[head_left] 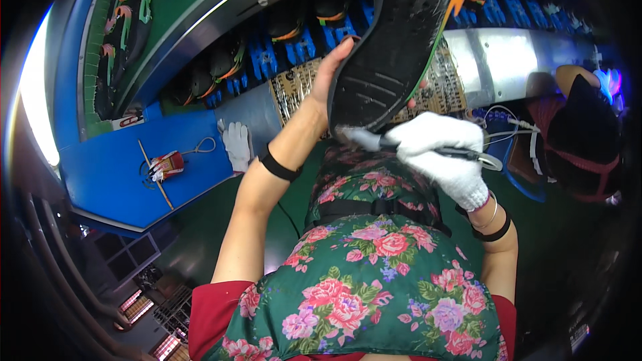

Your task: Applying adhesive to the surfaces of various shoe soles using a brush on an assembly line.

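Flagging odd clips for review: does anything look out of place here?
Mildly: a white glove lies at the edge of the blue table, while the left hand is bare and only the right hand is gloved.

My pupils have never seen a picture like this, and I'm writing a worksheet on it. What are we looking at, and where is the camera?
There is no machine arm here, only a person's own two hands. The camera sits on their head and looks down through a very wide lens, which bends straight edges; that is why their floral apron fills the bottom.

The bare left hand holds a black shoe, underside facing us. The right hand, in a white glove, grips a brush-like tool, its blurred pale tip at the shoe's lower end.

On the blue table at left are a red container and a thin stick; a spare white glove is at its edge. More shoes line up behind.
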Motion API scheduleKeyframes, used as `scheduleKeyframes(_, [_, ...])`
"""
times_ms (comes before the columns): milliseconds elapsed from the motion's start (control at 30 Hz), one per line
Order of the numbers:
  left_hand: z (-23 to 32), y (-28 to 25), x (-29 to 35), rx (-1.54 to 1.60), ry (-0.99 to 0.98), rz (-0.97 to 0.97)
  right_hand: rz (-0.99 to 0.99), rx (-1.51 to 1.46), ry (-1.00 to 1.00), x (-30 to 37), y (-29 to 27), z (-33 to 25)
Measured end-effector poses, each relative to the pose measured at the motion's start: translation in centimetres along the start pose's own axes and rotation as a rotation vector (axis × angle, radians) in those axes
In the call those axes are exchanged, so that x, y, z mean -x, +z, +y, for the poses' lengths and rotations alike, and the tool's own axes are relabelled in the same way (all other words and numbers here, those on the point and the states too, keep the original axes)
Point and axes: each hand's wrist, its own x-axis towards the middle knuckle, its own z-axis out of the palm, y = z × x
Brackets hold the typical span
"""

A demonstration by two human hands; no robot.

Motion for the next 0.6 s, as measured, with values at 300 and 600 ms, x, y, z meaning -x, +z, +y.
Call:
scheduleKeyframes(300, [-4.0, 0.0, 3.3, 0.329, 0.004, 0.082, 0.044, 0.908, -0.581, -5.6, -3.1, -2.4])
scheduleKeyframes(600, [9.2, 2.4, 7.3, -0.223, 0.369, -0.302, 0.307, -0.056, -0.149, -1.2, -2.6, -2.2])
